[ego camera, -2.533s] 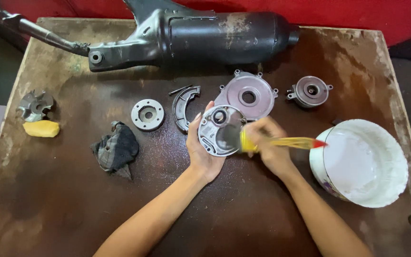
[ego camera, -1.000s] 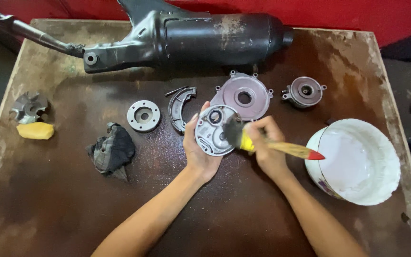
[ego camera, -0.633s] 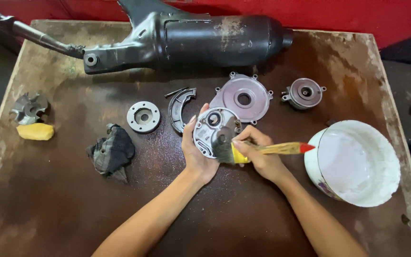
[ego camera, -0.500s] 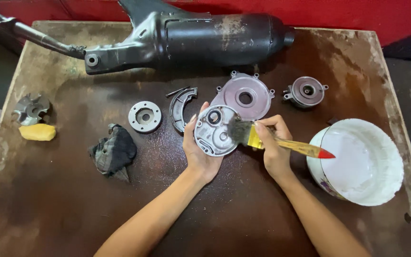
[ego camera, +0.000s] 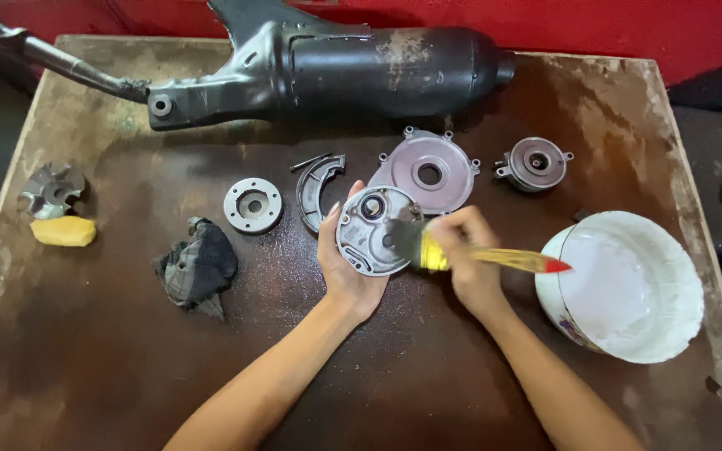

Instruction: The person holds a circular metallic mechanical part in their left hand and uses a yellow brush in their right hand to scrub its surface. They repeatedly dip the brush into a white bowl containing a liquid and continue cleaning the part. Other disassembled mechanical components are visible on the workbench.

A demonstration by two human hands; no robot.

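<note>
While left hand [ego camera: 346,266] grips round cover [ego camera: 371,232] | right hand [ego camera: 466,260] clamps brush [ego camera: 461,253] against it

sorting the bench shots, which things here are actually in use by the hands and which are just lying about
In use:
left hand holding the round metal cover
right hand holding the paintbrush

Lying about:
white bucket
exhaust muffler
larger cover plate
rag
metal ring
yellow sponge
</note>
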